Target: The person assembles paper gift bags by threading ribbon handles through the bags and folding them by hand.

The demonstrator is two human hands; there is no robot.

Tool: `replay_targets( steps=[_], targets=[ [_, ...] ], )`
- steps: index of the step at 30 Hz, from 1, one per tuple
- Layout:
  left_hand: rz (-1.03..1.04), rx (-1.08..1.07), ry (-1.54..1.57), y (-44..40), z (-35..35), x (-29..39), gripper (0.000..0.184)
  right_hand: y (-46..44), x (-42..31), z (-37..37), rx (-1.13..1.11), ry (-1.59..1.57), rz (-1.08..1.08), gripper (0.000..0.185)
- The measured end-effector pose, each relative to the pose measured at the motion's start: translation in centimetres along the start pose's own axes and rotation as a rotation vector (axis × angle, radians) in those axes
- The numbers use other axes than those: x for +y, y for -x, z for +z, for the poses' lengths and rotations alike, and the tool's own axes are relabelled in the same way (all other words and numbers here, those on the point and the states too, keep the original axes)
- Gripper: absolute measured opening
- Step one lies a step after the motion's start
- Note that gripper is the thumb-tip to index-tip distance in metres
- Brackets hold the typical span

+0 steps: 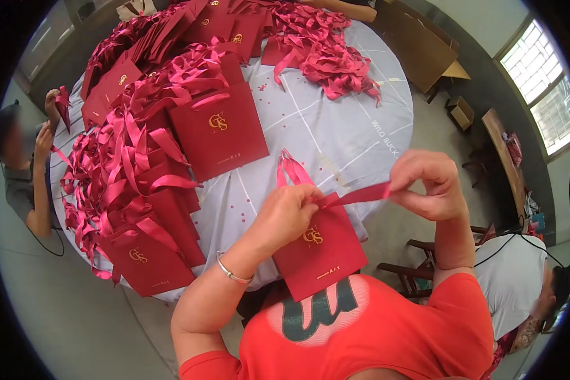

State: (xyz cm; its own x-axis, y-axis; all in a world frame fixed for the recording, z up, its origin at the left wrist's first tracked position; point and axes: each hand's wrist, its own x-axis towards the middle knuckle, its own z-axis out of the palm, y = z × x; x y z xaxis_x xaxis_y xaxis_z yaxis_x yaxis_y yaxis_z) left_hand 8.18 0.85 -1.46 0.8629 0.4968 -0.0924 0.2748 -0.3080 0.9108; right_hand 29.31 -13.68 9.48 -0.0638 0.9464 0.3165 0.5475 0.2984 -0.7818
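Observation:
A red paper gift bag (323,253) with gold lettering lies at the table's near edge, partly against my shirt. My left hand (291,212) is closed at the bag's top edge, pinching the ribbon where it meets the bag. To the right, my right hand (429,183) pinches the free end of the same red ribbon (364,194), which stretches taut between both hands. Another ribbon loop (291,170) stands up behind my left hand.
Stacks of red bags with ribbon handles (218,133) cover the table's left and back. Loose ribbons (335,63) lie at the back right on the pale tablecloth (297,120). One person (25,158) works at the left, another (513,272) sits at the right. Cardboard boxes (418,44) stand beyond.

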Motion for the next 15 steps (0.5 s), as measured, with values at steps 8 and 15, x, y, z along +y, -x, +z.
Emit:
replay_targets(
  steps=[8, 15],
  targets=[
    [-0.115, 0.011, 0.103, -0.1, 0.1, 0.2, 0.016, -7.1, -1.2, 2.0, -0.049, 0.209, -0.501, 0.025],
    [-0.021, 0.082, 0.112, -0.4, 0.9, -1.6, 0.013, -10.3, 0.1, 6.0, -0.146, -0.485, -0.242, 0.040]
  ],
)
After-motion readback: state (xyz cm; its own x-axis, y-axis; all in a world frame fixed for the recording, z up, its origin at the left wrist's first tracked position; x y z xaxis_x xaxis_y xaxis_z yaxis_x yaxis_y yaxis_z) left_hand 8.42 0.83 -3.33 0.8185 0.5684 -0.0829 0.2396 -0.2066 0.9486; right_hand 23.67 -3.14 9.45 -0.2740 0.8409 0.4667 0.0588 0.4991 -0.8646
